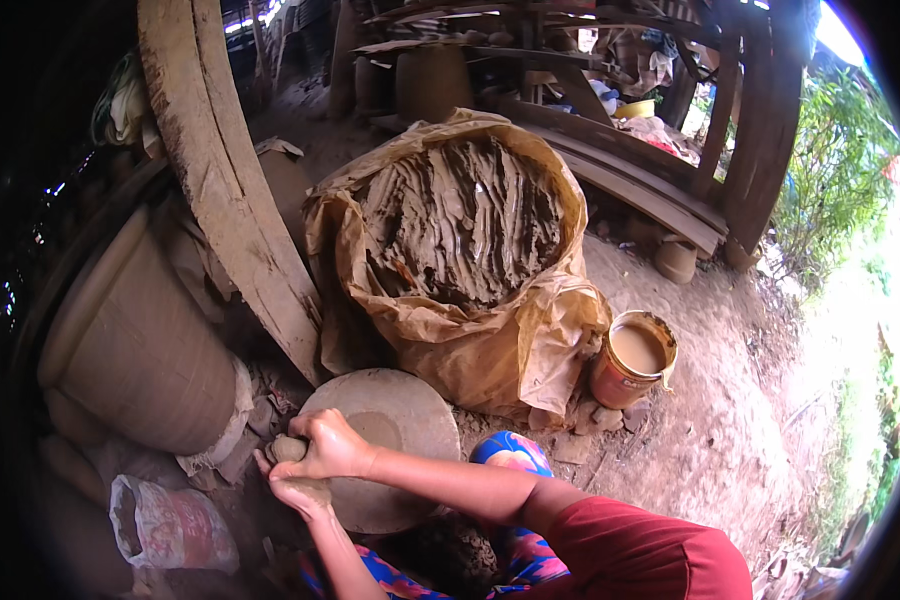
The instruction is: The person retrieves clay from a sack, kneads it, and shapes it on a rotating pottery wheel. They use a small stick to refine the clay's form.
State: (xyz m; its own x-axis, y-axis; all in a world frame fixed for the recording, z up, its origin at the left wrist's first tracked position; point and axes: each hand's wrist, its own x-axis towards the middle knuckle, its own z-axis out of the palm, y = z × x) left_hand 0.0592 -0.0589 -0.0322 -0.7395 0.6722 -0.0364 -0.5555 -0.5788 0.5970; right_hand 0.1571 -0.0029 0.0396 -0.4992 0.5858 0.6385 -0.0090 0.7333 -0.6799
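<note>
At the left edge of a round grey wheel disc [410,460], I hold a small grey-brown lump of clay [288,449] between both hands. My right hand [327,446] has its fingers curled over the lump from the right. My left hand [293,484] is under and beside it, partly hidden by the right. A damp darker patch shows on the disc. Behind it stands a large brown paper-like sack [450,350] filled with ridged wet clay [460,220].
A tin bucket of muddy water [635,355] is right of the sack, a small pot [675,260] farther back. A big clay pot [145,340], a leaning wooden post [210,190] and a printed bag [175,525] are at left. Wooden planks [620,190] cross behind; bushes [810,200] stand at right.
</note>
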